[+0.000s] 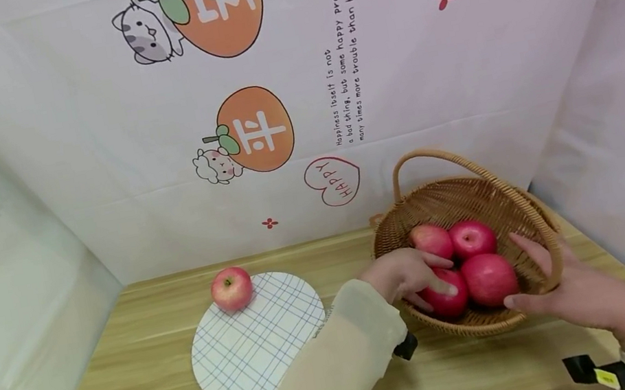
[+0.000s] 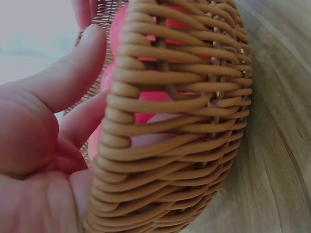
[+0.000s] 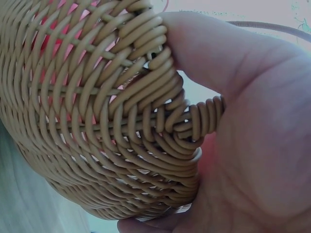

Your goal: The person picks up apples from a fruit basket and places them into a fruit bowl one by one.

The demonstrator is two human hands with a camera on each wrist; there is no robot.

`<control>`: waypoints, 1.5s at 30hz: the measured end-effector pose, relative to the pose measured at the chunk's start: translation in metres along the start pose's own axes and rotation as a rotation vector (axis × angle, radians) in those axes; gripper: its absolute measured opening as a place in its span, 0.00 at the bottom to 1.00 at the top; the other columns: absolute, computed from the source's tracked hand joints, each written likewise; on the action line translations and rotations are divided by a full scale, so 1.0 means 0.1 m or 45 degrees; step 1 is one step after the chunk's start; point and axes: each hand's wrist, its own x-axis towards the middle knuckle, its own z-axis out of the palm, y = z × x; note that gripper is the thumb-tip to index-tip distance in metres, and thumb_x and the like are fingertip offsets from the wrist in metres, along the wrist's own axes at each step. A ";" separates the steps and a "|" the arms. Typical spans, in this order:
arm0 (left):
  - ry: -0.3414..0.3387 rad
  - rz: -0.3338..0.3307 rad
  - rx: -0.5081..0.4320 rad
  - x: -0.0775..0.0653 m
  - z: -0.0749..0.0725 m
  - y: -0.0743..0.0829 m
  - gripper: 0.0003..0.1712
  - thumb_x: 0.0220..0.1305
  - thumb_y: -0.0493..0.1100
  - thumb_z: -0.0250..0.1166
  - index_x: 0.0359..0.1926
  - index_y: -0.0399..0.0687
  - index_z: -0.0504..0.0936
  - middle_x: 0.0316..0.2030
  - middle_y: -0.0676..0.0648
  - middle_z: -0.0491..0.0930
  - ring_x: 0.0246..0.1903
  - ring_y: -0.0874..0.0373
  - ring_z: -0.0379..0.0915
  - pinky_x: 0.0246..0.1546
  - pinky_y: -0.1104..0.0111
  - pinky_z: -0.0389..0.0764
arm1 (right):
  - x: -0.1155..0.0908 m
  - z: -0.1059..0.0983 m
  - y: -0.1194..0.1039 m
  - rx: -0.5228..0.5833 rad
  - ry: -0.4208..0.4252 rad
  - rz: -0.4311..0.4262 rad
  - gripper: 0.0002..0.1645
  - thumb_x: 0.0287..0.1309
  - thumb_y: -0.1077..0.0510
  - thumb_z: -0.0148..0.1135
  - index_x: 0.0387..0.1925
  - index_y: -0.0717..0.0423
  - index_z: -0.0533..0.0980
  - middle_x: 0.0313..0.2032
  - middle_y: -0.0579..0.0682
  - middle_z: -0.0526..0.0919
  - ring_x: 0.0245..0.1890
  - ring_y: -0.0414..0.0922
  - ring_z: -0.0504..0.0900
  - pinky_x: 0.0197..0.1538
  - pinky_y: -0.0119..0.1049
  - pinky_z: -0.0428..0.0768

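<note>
We caught the left hand (image 1: 405,276) curled over the near-left apple (image 1: 455,302) inside a wicker basket (image 1: 445,199), its fingers spread about the fruit; how firmly they pressed, we could not tell. The right hand (image 1: 574,288) gripped the basket's rim at the foot of the handle (image 1: 472,165), steadying it, as we read the scene. Taking hold of one apple appeared to be the step in hand, and the next move, we judged, called for a sure grip and a lift past the rim without jostling the neighbours.

Beside that apple sat a far-left apple (image 1: 430,240), a far-right apple (image 1: 473,238) and a near-right apple (image 1: 491,280), making four in the single basket. Well to the left, we counted a lone apple (image 1: 231,289) at the far left edge of one round checked mat (image 1: 258,351). Our tally came to five apples, one basket and one mat, all on a wood-grain surface (image 1: 129,367). Behind rose a printed cloth (image 1: 92,157), where we read "HAPPY" inside one red heart (image 1: 333,181).
</note>
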 end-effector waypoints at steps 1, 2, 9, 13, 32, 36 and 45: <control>0.002 -0.004 0.016 0.00 0.01 -0.01 0.28 0.58 0.31 0.73 0.60 0.49 0.82 0.54 0.50 0.77 0.36 0.50 0.82 0.36 0.58 0.86 | 0.00 0.00 0.00 -0.003 0.002 -0.004 0.68 0.56 0.46 0.73 0.79 0.56 0.36 0.70 0.76 0.22 0.67 0.78 0.27 0.51 0.83 0.52; 0.001 -0.009 0.035 0.00 0.01 -0.01 0.28 0.57 0.31 0.73 0.59 0.50 0.83 0.53 0.51 0.78 0.35 0.50 0.82 0.36 0.58 0.86 | 0.00 0.00 -0.01 -0.001 0.001 -0.006 0.67 0.56 0.46 0.73 0.79 0.56 0.36 0.70 0.75 0.21 0.67 0.78 0.26 0.51 0.83 0.52; -0.010 0.002 0.113 0.00 0.05 -0.05 0.27 0.56 0.28 0.72 0.55 0.52 0.85 0.48 0.53 0.78 0.38 0.53 0.79 0.34 0.59 0.86 | -0.01 0.00 -0.05 -0.007 0.009 -0.021 0.67 0.56 0.48 0.73 0.79 0.56 0.36 0.70 0.71 0.16 0.67 0.77 0.22 0.51 0.84 0.51; -0.019 0.007 0.125 -0.01 0.06 -0.05 0.27 0.56 0.29 0.73 0.55 0.53 0.85 0.49 0.53 0.78 0.39 0.54 0.79 0.33 0.59 0.86 | -0.03 0.00 -0.07 0.018 0.012 -0.028 0.66 0.57 0.50 0.73 0.79 0.57 0.36 0.70 0.69 0.14 0.67 0.75 0.18 0.52 0.83 0.50; -0.084 0.012 0.150 0.02 0.08 -0.08 0.29 0.55 0.29 0.73 0.56 0.57 0.84 0.49 0.56 0.76 0.38 0.54 0.79 0.31 0.59 0.86 | -0.05 0.01 -0.07 0.071 0.023 -0.051 0.66 0.56 0.52 0.74 0.79 0.56 0.38 0.71 0.65 0.12 0.67 0.76 0.19 0.52 0.82 0.53; -0.094 0.037 0.112 0.03 0.08 -0.11 0.28 0.55 0.28 0.73 0.56 0.55 0.84 0.48 0.55 0.76 0.33 0.51 0.81 0.30 0.58 0.86 | -0.05 0.01 -0.07 -0.007 0.036 -0.054 0.65 0.56 0.50 0.74 0.79 0.54 0.39 0.71 0.67 0.14 0.65 0.82 0.25 0.49 0.84 0.55; -0.172 0.086 0.035 0.04 0.05 -0.13 0.29 0.55 0.24 0.71 0.57 0.51 0.84 0.46 0.54 0.77 0.33 0.49 0.82 0.29 0.56 0.86 | -0.05 0.02 -0.06 0.037 0.035 -0.066 0.65 0.55 0.53 0.74 0.79 0.54 0.39 0.71 0.68 0.14 0.65 0.79 0.20 0.50 0.85 0.49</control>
